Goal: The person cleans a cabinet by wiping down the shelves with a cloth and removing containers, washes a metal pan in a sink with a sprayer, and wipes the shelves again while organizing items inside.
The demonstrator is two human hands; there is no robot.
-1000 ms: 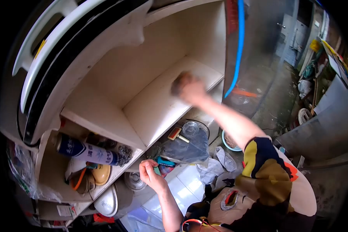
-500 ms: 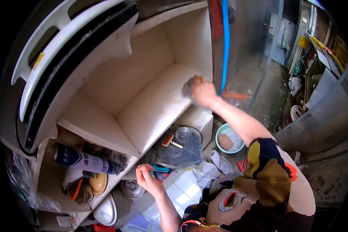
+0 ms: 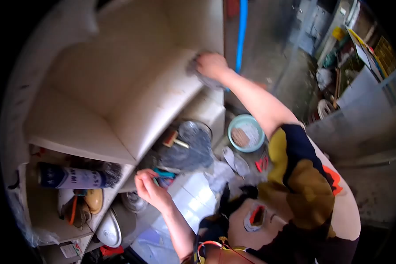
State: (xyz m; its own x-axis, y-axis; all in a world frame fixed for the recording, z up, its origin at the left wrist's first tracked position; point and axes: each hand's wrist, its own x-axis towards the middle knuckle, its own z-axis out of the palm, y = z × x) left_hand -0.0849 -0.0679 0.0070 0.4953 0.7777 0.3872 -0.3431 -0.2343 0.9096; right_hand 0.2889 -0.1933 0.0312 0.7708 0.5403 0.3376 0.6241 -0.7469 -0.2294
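Observation:
My right hand [image 3: 212,66] is closed on a grey rag [image 3: 210,82], pressed against the front right part of the cream cabinet shelf [image 3: 163,86]. Part of the rag hangs over the shelf's front edge. Lower down, my left hand [image 3: 150,190] hovers before the cabinet's lower edge with its fingers curled in, and nothing shows in them. Just behind it is a teal object [image 3: 165,174] whose kind I cannot make out. A blue and white spray can [image 3: 75,177] lies on its side in the lower left compartment, near pot lids [image 3: 93,200].
Below the shelf, a brush with a pale handle [image 3: 176,140] lies on a dark plastic-covered surface. A mint basin [image 3: 246,148] with cloths stands on the floor, near red-handled scissors [image 3: 262,163]. A blue hose [image 3: 241,37] hangs beside the cabinet.
The view has shifted, so most things sit further left and higher. My right hand stays on the rag near the shelf's right front; the rag now drapes over the edge. My left hand remains curled.

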